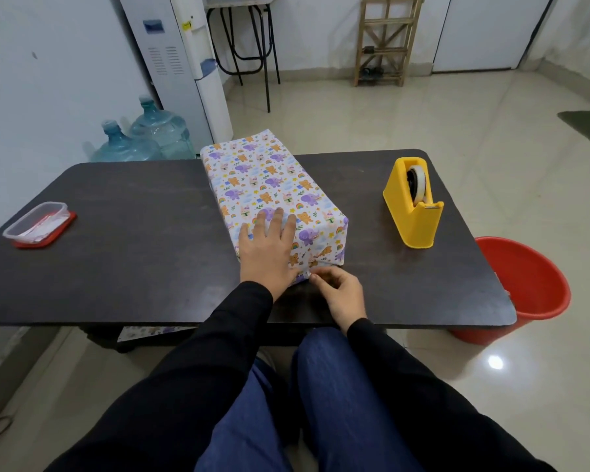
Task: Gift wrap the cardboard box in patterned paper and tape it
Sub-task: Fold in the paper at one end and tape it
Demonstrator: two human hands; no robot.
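A long rectangular box [269, 185], fully covered in white patterned paper [252, 172] printed with purple elephants, orange bears and rainbows, lay on the dark brown wood-grain worktop [133, 250]. It sat near the middle, running away from the person, with its far end reaching past the far edge. The left hand [266, 247], in a black sleeve, lay flat on the near part of the box's top with its fingers straight and spread, pressing the paper down. The right hand [341, 294] sat on the worktop just in front of the box's near end, its fingers curled and its fingertips pinching a small fold of the paper at the bottom edge. To the right of the box, apart from it, stood a yellow plastic tape dispenser [413, 212] holding a roll of clear tape. Near the left edge of the worktop rested a clear plastic container [36, 224] on a red lid. On the floor by the right corner stood a red plastic bucket [532, 294], and two blue water bottles [143, 137] stood beyond the far left edge.
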